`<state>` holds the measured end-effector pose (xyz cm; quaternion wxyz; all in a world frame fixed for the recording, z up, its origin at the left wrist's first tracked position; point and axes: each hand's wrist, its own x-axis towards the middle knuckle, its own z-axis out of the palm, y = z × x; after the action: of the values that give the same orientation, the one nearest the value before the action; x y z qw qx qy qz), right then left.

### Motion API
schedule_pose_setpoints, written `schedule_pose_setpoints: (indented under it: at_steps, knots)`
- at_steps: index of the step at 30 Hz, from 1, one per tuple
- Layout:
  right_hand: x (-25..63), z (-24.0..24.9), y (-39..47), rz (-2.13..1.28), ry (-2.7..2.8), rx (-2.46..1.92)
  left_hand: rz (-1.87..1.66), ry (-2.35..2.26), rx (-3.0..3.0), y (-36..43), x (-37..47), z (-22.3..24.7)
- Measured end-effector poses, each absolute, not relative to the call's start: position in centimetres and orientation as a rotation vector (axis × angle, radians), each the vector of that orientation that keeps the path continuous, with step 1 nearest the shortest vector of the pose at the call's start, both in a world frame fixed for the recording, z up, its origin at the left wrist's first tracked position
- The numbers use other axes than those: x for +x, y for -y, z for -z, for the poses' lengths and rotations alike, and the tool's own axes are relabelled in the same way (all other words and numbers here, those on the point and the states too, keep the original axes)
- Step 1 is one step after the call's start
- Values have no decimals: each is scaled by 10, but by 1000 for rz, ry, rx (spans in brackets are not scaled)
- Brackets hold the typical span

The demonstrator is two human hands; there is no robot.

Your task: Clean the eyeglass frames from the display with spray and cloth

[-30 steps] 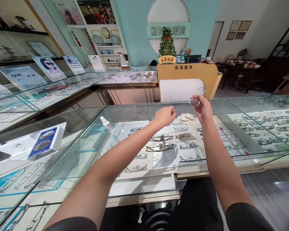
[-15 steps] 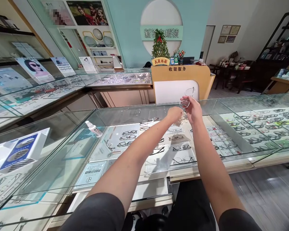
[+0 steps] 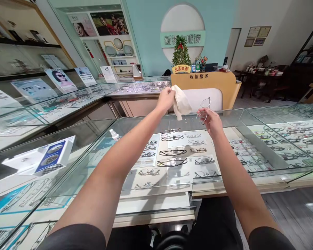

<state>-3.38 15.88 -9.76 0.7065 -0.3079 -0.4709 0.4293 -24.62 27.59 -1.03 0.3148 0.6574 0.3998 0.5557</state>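
Observation:
My left hand (image 3: 166, 99) pinches one edge of a cream-coloured cloth (image 3: 182, 102), which hangs down in the air over the glass counter. To its right, my right hand (image 3: 211, 121) grips a pair of thin-rimmed eyeglasses (image 3: 205, 102) by the lower part, with one lens standing up above the fingers. Cloth and eyeglasses are apart. Below both hands, rows of eyeglass frames (image 3: 173, 161) lie inside the glass display case (image 3: 146, 121). A white spray bottle (image 3: 114, 134) stands on the glass, partly hidden by my left forearm.
On the left counter lies a white and blue box (image 3: 54, 156). A cashier desk (image 3: 231, 88) with a plant (image 3: 181, 52) on it stands beyond the case. More frames fill the case section (image 3: 297, 135) on the right. An open drawer (image 3: 156, 206) sits near my lap.
My left hand has moved up and left, away from the eyeglasses, drawing the cloth out with it. My right hand still holds the eyeglasses in about the same place. The view has shifted slightly left.

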Motion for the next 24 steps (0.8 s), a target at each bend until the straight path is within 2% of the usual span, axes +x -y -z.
schedule_pose_setpoints:
  at_steps: [3, 7, 15, 19, 24]
  knots:
    - [-54, 98, -153, -1015, 1047, -664, -1507, -1140, 1758, -254, -292, -3]
    - [-96, 96, -146, -1119, 1044, -642, -1513, -1224, 1747, -223, -345, 5]
    - [-188, 88, -152, -1197, 1161, -643, -1510, -1310, 1697, -173, -412, 63]
    - [-222, 92, -155, -1209, 1211, -678, -1571, -1154, 1565, -150, -424, 93]
    - [-245, 105, -147, -1054, 1308, -778, -1631, -1007, 1492, -126, -425, 126]
